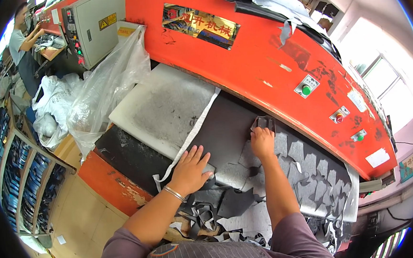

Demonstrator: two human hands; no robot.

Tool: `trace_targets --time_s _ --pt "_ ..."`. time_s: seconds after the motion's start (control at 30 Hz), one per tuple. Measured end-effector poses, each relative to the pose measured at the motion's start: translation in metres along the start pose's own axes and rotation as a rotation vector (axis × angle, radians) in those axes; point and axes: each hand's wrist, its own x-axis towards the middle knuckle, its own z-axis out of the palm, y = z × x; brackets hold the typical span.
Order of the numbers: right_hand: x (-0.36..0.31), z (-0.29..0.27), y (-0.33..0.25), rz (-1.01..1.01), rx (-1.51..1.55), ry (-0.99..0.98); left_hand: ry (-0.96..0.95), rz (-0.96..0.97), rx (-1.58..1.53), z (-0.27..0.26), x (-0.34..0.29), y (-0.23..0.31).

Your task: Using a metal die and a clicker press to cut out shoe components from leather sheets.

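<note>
A sheet of dark leather-like material [225, 120] with a pale fabric edge lies across the work surface under the red press. My left hand [189, 172] rests flat near its left front edge, fingers spread, holding nothing. My right hand [263, 142] is closed on a small dark metal cutting die [264, 123], which stands on the sheet close under the press beam. The die's lower edge against the sheet is partly hidden by my fingers. To the right of that hand, the grey cut-out area [310, 169] is edged by jagged dark remnants.
A red press beam [259, 67] with green and red buttons spans the far side. At left are a white cutting board [161, 103], clear plastic bags [112, 83] and a rack of blue items [23, 180]. Scraps [203, 215] lie nearest me. Another person [23, 46] stands far left.
</note>
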Motion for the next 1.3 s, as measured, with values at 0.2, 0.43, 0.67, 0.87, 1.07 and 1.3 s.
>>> trace_targets --time_s 0.2,0.43,0.67,0.87,1.07,1.3 --pt "0.028 -0.140 0.005 0.199 0.462 0.082 0.076 0.018 0.022 -0.011 0.008 0.001" --pt "-0.096 -0.171 -0.056 0.342 1.294 0.002 -0.125 -0.061 -1.140 -0.007 0.002 0.074" --pt "-0.182 -0.156 -0.117 0.266 1.213 -0.169 -0.424 -0.165 -1.976 -0.026 -0.037 0.109" --pt "-0.206 -0.166 -0.133 0.221 1.138 -0.208 -0.444 0.075 -1.668 -0.012 -0.059 0.088" --pt "-0.195 -0.170 -0.132 0.431 1.232 -0.297 -0.248 0.106 -0.865 -0.016 -0.074 0.082" --pt "-0.125 -0.171 -0.141 0.304 0.918 -0.149 -0.673 -0.536 -0.954 -0.059 -0.098 0.025"
